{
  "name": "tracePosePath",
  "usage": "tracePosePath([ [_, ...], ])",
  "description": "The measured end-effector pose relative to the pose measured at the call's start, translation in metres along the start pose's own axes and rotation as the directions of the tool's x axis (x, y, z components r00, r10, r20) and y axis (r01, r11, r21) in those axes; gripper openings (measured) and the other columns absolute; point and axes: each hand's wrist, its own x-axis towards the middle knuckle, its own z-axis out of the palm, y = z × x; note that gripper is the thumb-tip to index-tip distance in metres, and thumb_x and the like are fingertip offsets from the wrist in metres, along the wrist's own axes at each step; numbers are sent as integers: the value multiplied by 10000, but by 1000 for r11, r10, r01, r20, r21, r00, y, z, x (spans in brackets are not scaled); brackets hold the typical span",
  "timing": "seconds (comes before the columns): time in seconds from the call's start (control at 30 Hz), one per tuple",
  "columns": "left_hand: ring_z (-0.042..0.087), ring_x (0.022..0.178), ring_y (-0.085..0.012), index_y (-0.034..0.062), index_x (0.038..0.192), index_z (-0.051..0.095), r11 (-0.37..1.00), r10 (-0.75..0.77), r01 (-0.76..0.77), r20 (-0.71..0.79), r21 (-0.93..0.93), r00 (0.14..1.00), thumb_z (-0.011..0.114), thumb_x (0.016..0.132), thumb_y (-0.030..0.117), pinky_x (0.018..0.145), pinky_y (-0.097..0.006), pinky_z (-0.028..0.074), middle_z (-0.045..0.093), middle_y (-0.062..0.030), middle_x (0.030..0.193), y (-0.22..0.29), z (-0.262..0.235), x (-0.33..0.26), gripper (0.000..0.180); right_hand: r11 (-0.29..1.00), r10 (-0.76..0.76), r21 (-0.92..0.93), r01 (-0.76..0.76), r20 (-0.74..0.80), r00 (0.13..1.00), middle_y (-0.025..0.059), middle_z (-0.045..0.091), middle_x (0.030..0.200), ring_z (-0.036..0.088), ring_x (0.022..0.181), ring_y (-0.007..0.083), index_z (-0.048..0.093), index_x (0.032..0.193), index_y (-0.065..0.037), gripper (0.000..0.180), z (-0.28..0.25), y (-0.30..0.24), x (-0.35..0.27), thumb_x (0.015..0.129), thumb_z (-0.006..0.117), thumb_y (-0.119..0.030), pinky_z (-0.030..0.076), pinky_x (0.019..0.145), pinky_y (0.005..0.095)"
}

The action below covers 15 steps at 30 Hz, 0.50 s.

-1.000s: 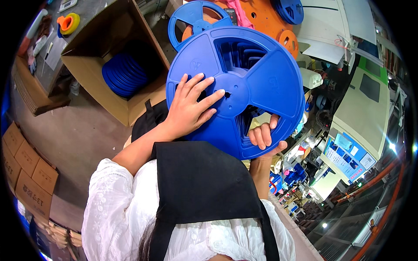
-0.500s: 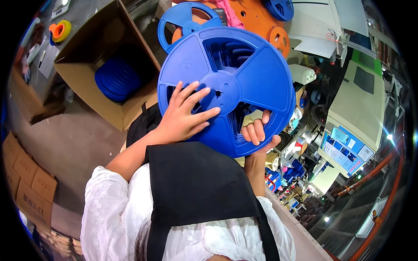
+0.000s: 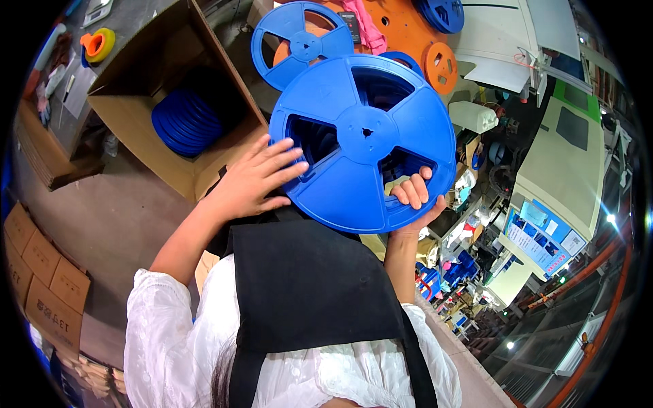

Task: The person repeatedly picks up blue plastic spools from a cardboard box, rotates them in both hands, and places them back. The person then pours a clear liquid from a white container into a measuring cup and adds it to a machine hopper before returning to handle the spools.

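- I see two hands and one stack of blue reels [image 3: 333,194], held in front of the black apron [image 3: 313,285]; its layers overlap too much to count.
- My right hand [image 3: 418,197] grips the stack, four fingers hooked through one opening, thumb outside the rim.
- My left hand [image 3: 253,178] is spread loosely at the left rim; I cannot tell whether it touches.
- One open cardboard box [image 3: 126,117] holds another blue stack [image 3: 185,122].
- Beyond, I count one orange reel [image 3: 432,68] and one pink cloth [image 3: 371,34].
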Motion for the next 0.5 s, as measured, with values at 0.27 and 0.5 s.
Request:
tracePosePath([
  [0.27, 469, 1211, -270, 146, 1225, 519, 961, 132, -148, 81, 235, 988, 594, 798, 119, 1059, -433, 352, 548, -99, 1180, -9, 3, 9, 435, 996, 14, -85, -21, -86, 996, 4, 491, 760, 491, 664, 112, 452, 1132, -36, 414, 3, -2, 6, 833, 626, -262, 397, 679, 303],
  [0.5, 471, 1221, -280, 90, 1199, 530, 953, 132, -150, 86, 262, 988, 517, 828, 81, 946, -365, 463, 554, -98, 1207, -3, 3, 2, 371, 978, -8, -207, -20, -132, 991, 16, 514, 820, 496, 713, 128, 442, 1192, -44, 491, 1, -7, 5, 838, 648, -316, 406, 693, 317],
])
